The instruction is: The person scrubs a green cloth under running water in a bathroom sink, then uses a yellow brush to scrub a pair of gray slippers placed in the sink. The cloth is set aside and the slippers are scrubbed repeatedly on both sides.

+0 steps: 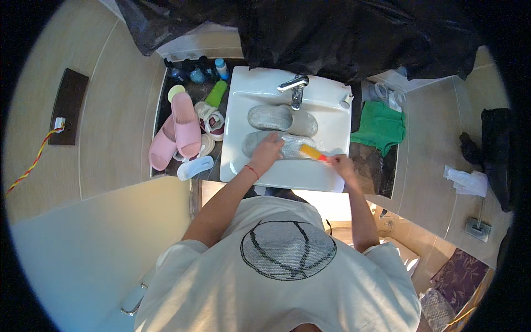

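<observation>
Two grey slippers lie crosswise in the white sink (235,155), one behind the other. My left hand (269,148) lies over the near slipper (251,143), gripping it around its middle. In my right hand (341,165) is a small brush (311,152) with a yellow head and a red part by my fingers. The brush head rests at the right half of the near slipper; its bristles are hidden. Behind, the far slipper (270,117) sits below the chrome faucet (297,91), touched by neither hand.
Left of the sink are pink slippers (186,124), white-and-maroon shoes (213,123), a pale blue-white insole-like piece (195,167), a green brush-like item (216,93) and several bottles (196,73). A green cloth (380,126) lies at right. Black sheeting (354,39) hangs behind.
</observation>
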`<state>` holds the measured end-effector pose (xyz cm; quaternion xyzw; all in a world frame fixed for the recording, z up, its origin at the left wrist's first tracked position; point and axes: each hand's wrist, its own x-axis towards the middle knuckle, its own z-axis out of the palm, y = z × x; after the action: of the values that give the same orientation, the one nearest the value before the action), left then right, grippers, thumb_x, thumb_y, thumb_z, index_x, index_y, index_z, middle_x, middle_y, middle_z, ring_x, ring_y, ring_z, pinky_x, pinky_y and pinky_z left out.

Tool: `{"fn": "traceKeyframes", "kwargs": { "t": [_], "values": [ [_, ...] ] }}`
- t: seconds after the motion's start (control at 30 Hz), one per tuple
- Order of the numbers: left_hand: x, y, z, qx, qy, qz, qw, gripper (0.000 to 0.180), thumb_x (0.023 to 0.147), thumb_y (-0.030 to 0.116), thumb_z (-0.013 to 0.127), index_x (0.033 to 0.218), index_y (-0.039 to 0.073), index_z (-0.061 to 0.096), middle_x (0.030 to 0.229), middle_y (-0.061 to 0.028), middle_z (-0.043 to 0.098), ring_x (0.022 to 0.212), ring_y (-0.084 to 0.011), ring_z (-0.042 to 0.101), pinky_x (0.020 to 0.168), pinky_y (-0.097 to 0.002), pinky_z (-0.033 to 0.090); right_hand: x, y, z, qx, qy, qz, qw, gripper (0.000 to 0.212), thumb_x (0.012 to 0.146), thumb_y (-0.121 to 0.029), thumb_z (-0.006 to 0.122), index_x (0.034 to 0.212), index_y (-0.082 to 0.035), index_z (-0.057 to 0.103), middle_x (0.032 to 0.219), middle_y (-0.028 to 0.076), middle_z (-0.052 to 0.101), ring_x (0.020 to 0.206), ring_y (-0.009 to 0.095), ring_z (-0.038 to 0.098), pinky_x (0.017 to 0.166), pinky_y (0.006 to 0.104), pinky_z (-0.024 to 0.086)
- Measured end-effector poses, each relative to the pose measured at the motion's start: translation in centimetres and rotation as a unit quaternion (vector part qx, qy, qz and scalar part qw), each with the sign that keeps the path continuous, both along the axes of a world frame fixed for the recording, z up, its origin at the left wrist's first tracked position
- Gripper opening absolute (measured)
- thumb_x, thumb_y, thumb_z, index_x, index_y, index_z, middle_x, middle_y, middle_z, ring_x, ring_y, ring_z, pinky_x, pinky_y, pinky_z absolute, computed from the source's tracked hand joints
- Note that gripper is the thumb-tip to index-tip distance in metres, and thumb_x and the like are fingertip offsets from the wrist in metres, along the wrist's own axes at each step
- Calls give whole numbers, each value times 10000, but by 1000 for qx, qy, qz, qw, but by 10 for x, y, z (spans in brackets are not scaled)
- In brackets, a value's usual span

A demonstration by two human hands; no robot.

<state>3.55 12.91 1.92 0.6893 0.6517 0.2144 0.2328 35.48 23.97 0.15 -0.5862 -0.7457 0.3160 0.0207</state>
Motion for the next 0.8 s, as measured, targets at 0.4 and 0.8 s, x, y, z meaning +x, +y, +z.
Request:
{"fn": "traceKeyframes", "kwargs": {
  "t": [0.4,0.8],
  "values": [
    [-12,-2,121,-10,90,-223,970,315,677,200,789,915,39,660,1235,-147,587,1373,-373,383,1110,-504,364,39,6,57,-1,186,-118,975,363,955,-304,622,789,14,679,689,74,659,645,102,549,613,313,454],
    [-11,-14,136,-29,88,98,991,379,825,356,726,708,18,600,670,-188,619,688,-358,646,641,-442,502,15,-14,92,-231,377,-231,867,296,999,-328,563,916,-67,675,633,-78,458,540,20,379,496,195,288]
  ]
}}
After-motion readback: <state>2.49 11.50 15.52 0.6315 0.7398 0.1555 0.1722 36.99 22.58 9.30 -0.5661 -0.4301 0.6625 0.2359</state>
